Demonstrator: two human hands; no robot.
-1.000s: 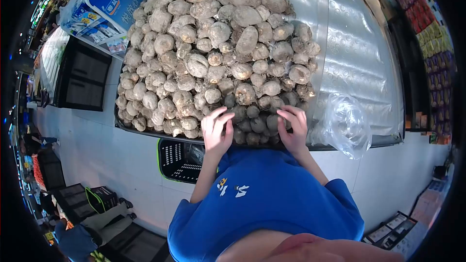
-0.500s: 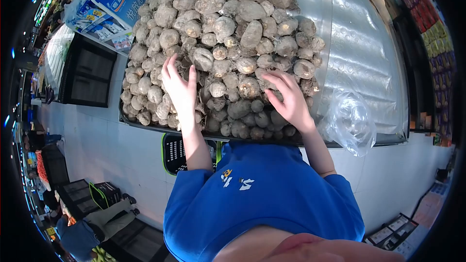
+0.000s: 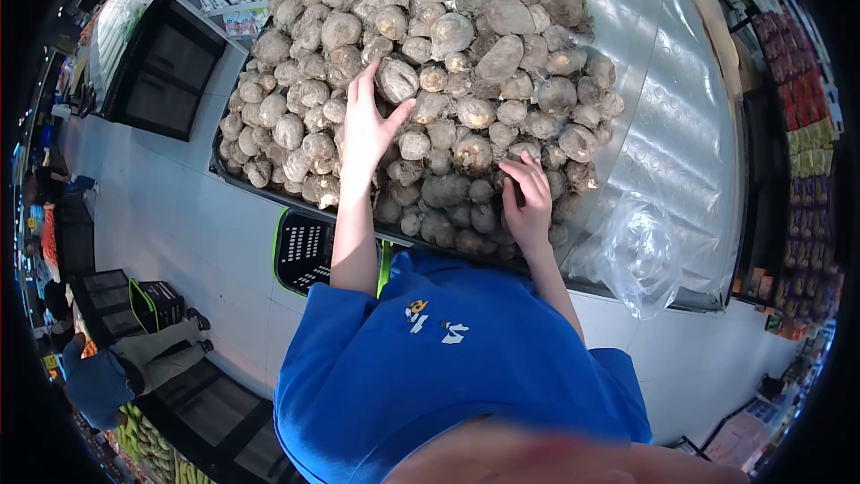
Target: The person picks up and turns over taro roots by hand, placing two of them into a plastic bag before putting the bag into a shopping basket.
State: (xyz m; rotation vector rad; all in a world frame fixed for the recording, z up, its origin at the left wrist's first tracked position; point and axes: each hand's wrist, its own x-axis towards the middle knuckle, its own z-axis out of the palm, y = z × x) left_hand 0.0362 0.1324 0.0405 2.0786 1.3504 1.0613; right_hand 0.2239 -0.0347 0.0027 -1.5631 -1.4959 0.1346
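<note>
A large heap of rough brown taro roots [image 3: 358, 31] lies in front of me on the display stand. My left hand [image 3: 367, 125] rests at the middle of the heap, thumb and fingers apart. Its fingertips lie along the left side of a pale, rounded taro [image 3: 397, 80], and the thumb is by that taro's lower edge. Nearer the front of the stand, my right hand [image 3: 528, 202] hovers over smaller, darker taros [image 3: 445, 190]. Its fingers are slightly curled and spread, with nothing visible between them.
A clear plastic bag [image 3: 640, 255] lies on the stand's silvery padded cover [image 3: 672, 125] at the right. Below the stand's front edge is a black basket [image 3: 305, 249] with a green rim. Another person [image 3: 134, 372] is at lower left, beside dark crates.
My left hand has moved closer to the pale taro. My right hand has drawn back a little to the right across the heap. The camera view has turned slightly.
</note>
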